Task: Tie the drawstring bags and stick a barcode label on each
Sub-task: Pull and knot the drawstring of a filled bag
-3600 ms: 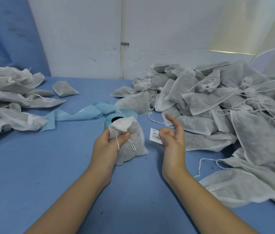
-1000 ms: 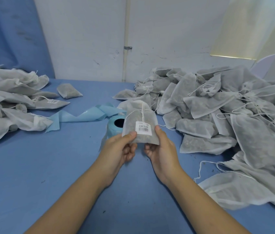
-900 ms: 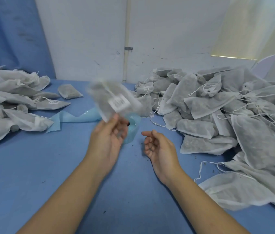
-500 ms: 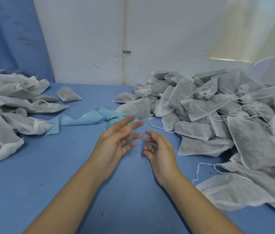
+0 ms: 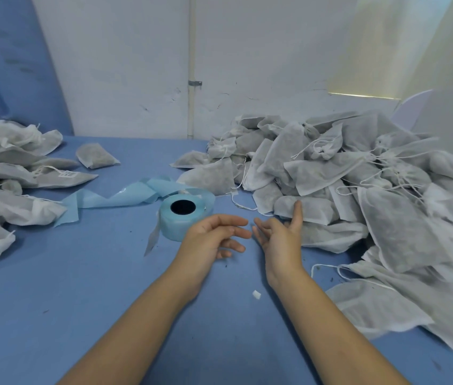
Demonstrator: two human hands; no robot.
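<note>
Both hands hover empty over the blue table, fingertips almost meeting. My left hand (image 5: 214,237) is relaxed with loosely bent fingers, just right of the pale blue label roll (image 5: 182,218). My right hand (image 5: 280,234) is open, thumb up, its fingers close to the nearest grey bag (image 5: 311,209) of a large pile of untied drawstring bags (image 5: 358,184) on the right. A second pile of bags (image 5: 2,173) lies at the left; one of them shows a barcode label (image 5: 66,174).
A strip of blue backing paper (image 5: 114,194) trails left from the roll. A lone bag (image 5: 96,159) lies at the back left. A small white scrap (image 5: 256,294) sits between my forearms. White wall with a pipe (image 5: 191,79) behind the table (image 5: 80,301).
The labelled bag held in both hands was tossed by my left hand onto the left pile. Both hands are now empty, and my right hand has moved toward the right pile.
</note>
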